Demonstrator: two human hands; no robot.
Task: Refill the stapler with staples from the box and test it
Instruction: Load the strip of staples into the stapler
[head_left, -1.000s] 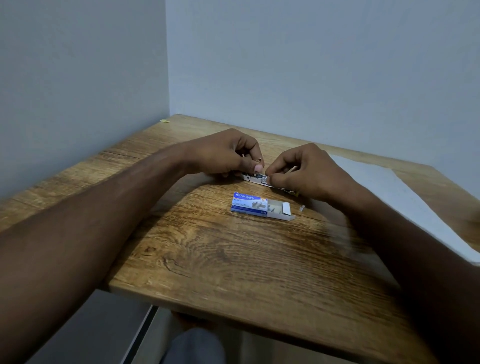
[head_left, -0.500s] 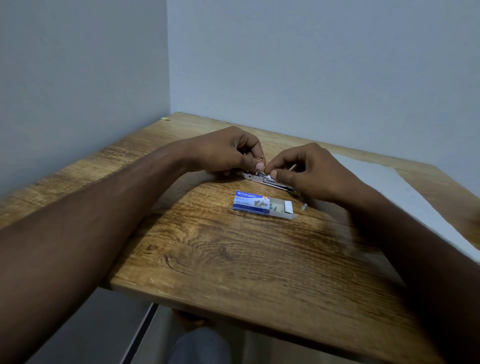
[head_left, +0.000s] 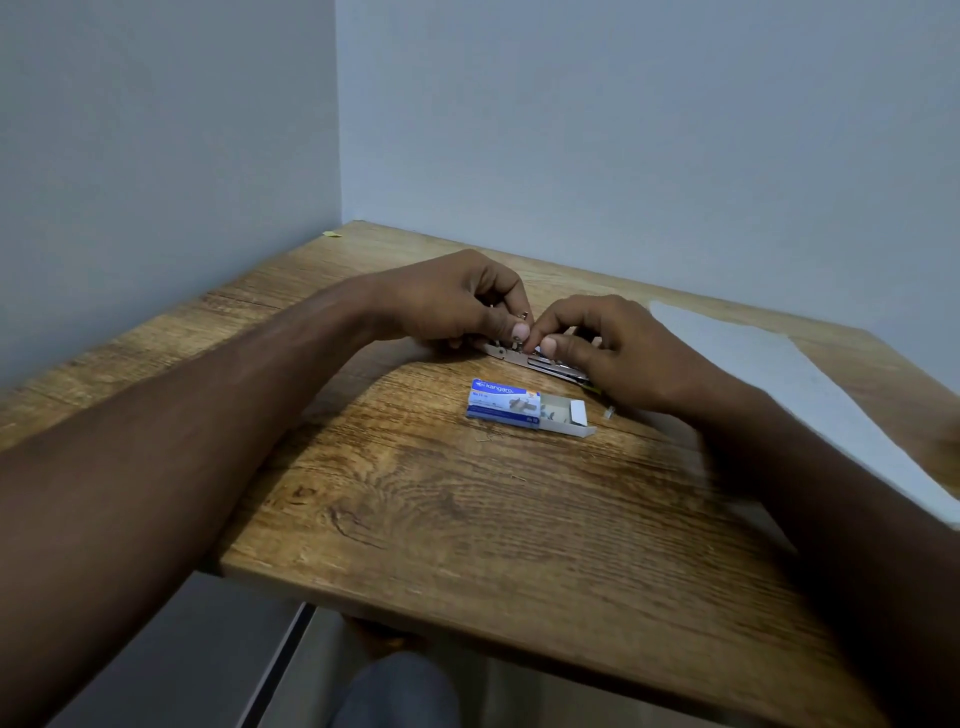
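A small metal stapler (head_left: 524, 357) lies opened flat on the wooden table (head_left: 467, 519), its channel facing up. My left hand (head_left: 457, 301) grips its left end, thumb pressed at the hinge. My right hand (head_left: 618, 348) covers its right part, with thumb and forefinger pinched over the channel; whether a staple strip is between them is hidden. In front of both hands lies the blue and white staple box (head_left: 524, 405), its inner tray slid out to the right with a few staples showing. A small loose staple piece (head_left: 609, 411) lies just right of the box.
A white sheet of paper (head_left: 810, 395) lies on the right side of the table, partly under my right forearm. Grey walls close the corner behind and to the left. Tiny stray staples (head_left: 485, 438) lie by the box. A knee shows below the table's front edge.
My right thumb and forefinger have slid left along the stapler until they touch my left thumb. The box and the paper stay where they were.
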